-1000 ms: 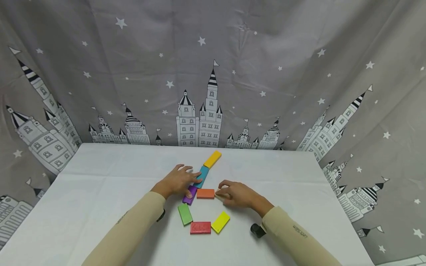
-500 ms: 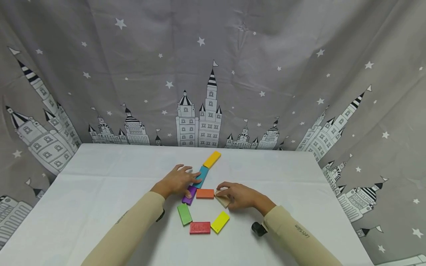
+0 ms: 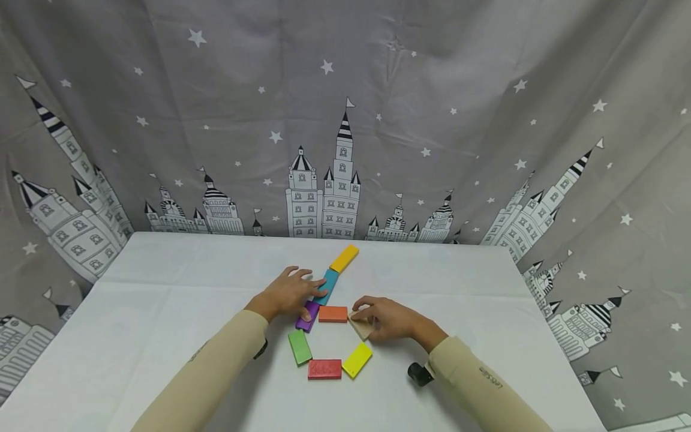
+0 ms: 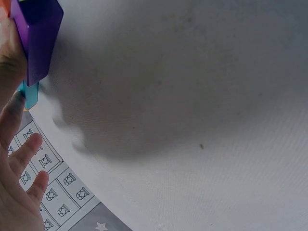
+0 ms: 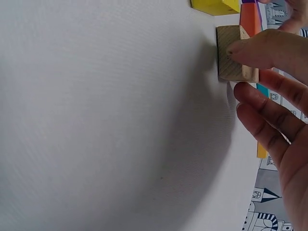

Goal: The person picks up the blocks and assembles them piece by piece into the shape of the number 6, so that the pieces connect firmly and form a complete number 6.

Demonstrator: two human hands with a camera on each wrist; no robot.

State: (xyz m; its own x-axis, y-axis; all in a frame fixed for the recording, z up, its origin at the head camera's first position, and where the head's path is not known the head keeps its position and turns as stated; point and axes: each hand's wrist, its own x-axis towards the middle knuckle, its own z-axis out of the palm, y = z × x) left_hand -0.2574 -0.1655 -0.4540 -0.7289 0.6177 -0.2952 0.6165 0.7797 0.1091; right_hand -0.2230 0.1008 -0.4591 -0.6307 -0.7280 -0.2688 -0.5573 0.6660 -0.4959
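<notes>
In the head view my left hand [image 3: 288,294] spreads over the left of a row of domino-like blocks. Its thumb rests on the purple block [image 3: 304,321] and a finger touches the blue block [image 3: 330,282]. My right hand [image 3: 396,319] pinches a plain wooden block [image 3: 360,327] at the right end of the orange block [image 3: 333,314]. The right wrist view shows the thumb pressed on the wooden block's side [image 5: 227,67], with other fingers extended beyond it. Below lie a green block [image 3: 300,348], a red block [image 3: 325,369] and a yellow block [image 3: 357,360], rounding out a loop.
An amber block [image 3: 344,258] continues the line beyond the blue one. All lie on a white-covered table [image 3: 178,264]. Behind hangs a grey curtain [image 3: 237,90] printed with castles and stars. A black wrist camera [image 3: 418,374] sits beneath the right sleeve.
My right hand has shifted slightly right and down, and the wooden block now shows more, angled down from the orange block's end toward the yellow one. The left hand stays put.
</notes>
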